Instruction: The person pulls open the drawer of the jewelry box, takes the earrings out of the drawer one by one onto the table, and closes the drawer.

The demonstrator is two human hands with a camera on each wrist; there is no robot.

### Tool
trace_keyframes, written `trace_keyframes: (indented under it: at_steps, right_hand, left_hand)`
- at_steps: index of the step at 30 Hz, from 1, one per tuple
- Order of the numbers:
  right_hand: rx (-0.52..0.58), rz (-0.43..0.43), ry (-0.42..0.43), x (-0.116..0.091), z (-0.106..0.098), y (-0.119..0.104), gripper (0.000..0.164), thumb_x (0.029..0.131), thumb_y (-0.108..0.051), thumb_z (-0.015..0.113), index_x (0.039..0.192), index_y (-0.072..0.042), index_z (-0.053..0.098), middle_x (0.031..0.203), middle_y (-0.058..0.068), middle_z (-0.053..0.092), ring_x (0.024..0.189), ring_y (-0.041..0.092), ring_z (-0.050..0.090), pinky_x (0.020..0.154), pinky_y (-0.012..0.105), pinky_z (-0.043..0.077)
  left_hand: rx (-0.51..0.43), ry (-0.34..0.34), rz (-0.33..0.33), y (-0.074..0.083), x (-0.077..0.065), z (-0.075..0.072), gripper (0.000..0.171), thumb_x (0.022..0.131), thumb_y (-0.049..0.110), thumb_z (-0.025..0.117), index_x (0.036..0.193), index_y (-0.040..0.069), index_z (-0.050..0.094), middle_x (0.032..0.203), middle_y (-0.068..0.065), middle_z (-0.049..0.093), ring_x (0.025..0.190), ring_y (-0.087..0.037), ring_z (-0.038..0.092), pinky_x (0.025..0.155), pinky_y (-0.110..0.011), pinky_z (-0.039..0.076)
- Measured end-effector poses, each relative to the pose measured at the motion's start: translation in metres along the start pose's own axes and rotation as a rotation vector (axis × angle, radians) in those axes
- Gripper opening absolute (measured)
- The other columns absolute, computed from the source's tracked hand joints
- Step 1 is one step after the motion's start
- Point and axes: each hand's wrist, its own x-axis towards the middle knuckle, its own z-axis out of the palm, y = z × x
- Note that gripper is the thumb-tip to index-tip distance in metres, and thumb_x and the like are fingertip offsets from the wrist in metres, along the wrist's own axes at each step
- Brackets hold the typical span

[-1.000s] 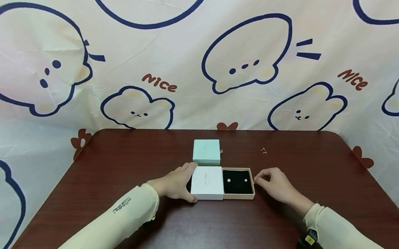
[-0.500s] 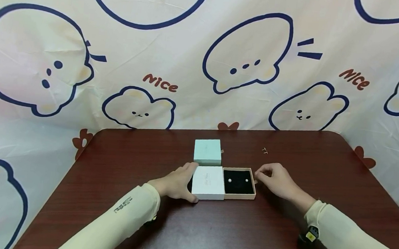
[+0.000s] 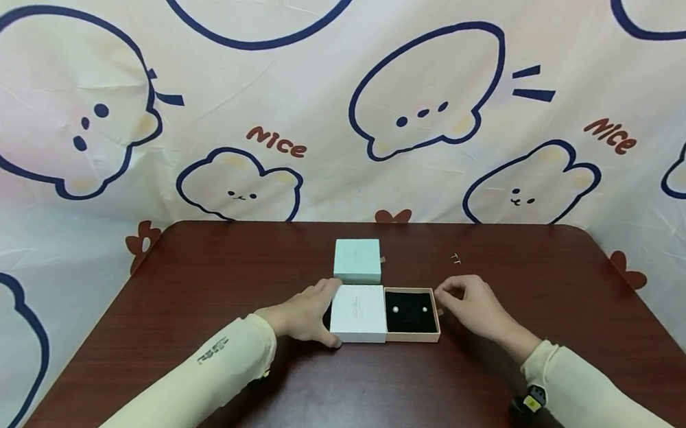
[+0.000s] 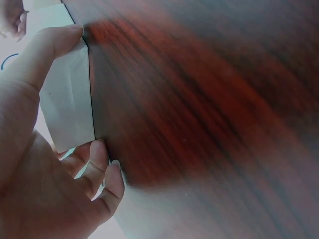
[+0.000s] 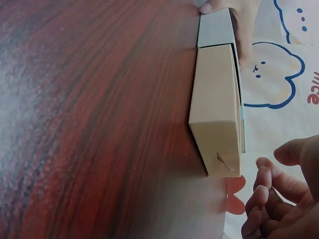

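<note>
A white jewelry box [image 3: 360, 312] lies on the table with its tray [image 3: 408, 339] slid out to the right. Two pearl earrings [image 3: 395, 309] sit on the tray's black lining. My left hand [image 3: 306, 312] grips the outer sleeve at its left end, thumb on the near side and fingers on the far side. Just off the tray's right end is my right hand [image 3: 475, 308], its fingers loosely curled. In the right wrist view, its thumb and index finger stand apart with nothing between them, near the tray's ribbon tab [image 5: 224, 162].
Behind the white box stands a mint-green box [image 3: 357, 260] with a small tab on its right side. Tiny gold-coloured pieces [image 3: 455, 258] lie farther back on the right of the brown table [image 3: 387, 404]. A printed cloth [image 3: 329, 102] hangs behind the table.
My right hand has come away from the tray's end, rising slightly toward the back, and the ribbon tab now shows. My left hand keeps its hold on the white box.
</note>
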Motion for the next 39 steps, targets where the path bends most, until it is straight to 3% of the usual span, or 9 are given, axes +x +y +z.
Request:
trace_keyframes:
  at_steps: [16, 23, 39]
  right_hand:
    - [0.003, -0.039, -0.008, 0.000, 0.007, -0.012, 0.018, 0.098, -0.013, 0.064, 0.102, -0.001, 0.076, 0.083, 0.007, 0.072, 0.067, 0.017, 0.065, 0.060, 0.027, 0.050]
    - [-0.047, -0.054, 0.013, 0.001, 0.015, -0.018, 0.017, 0.097, -0.014, 0.065, 0.101, -0.003, 0.077, 0.080, 0.001, 0.069, 0.065, 0.010, 0.052, 0.060, 0.025, 0.044]
    - [-0.103, -0.113, -0.006, 0.002, 0.032, -0.026, 0.009, 0.093, -0.013, 0.068, 0.091, -0.010, 0.076, 0.076, -0.006, 0.063, 0.062, 0.008, 0.050, 0.059, 0.022, 0.042]
  left_hand:
    - [-0.009, -0.004, -0.004, 0.002, 0.000, 0.000, 0.110, 0.075, 0.037, 0.089, 0.156, 0.003, 0.023, 0.154, -0.018, 0.038, 0.139, -0.036, 0.044, 0.112, -0.052, 0.041]
    - [-0.010, -0.011, -0.014, 0.002, -0.002, 0.000, 0.109, 0.076, 0.037, 0.088, 0.157, 0.004, 0.022, 0.156, -0.018, 0.036, 0.141, -0.036, 0.043, 0.113, -0.052, 0.040]
    - [-0.015, -0.005, -0.014, 0.002, -0.001, -0.001, 0.110, 0.075, 0.037, 0.089, 0.156, 0.004, 0.023, 0.154, -0.018, 0.037, 0.140, -0.036, 0.043, 0.112, -0.053, 0.040]
